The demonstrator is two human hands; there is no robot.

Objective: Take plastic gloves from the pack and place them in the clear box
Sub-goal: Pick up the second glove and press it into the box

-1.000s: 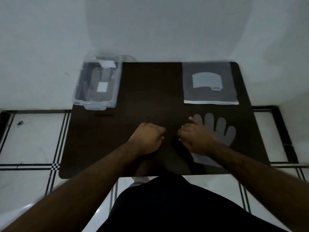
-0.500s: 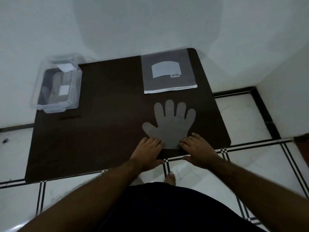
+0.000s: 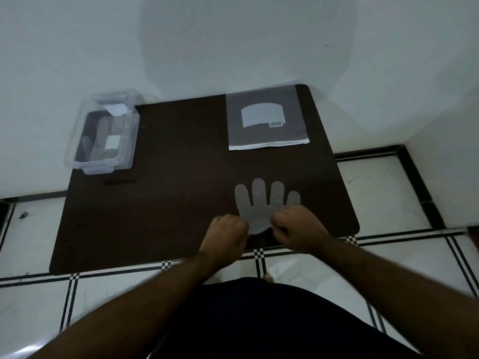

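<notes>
A thin translucent plastic glove [image 3: 255, 206] lies fingers-away near the front right of the dark table [image 3: 181, 177]. My left hand [image 3: 225, 235] pinches its cuff from the left, and my right hand [image 3: 298, 228] pinches the cuff from the right, covering the thumb side. The grey glove pack [image 3: 267, 123] with a white label lies flat at the back right. The clear box [image 3: 102, 133] stands at the back left corner, with at least one glove lying inside it.
White walls close in behind the table and to the right. The floor is white tile with black lines [image 3: 388, 234]. My dark clothing [image 3: 259, 320] fills the lower frame, and a toe [image 3: 267, 277] shows just below the table's front edge.
Both hands have closed from flat on the cuff into pinches on it. The glove's lower part has bunched and narrowed between them. The view has shifted a little.
</notes>
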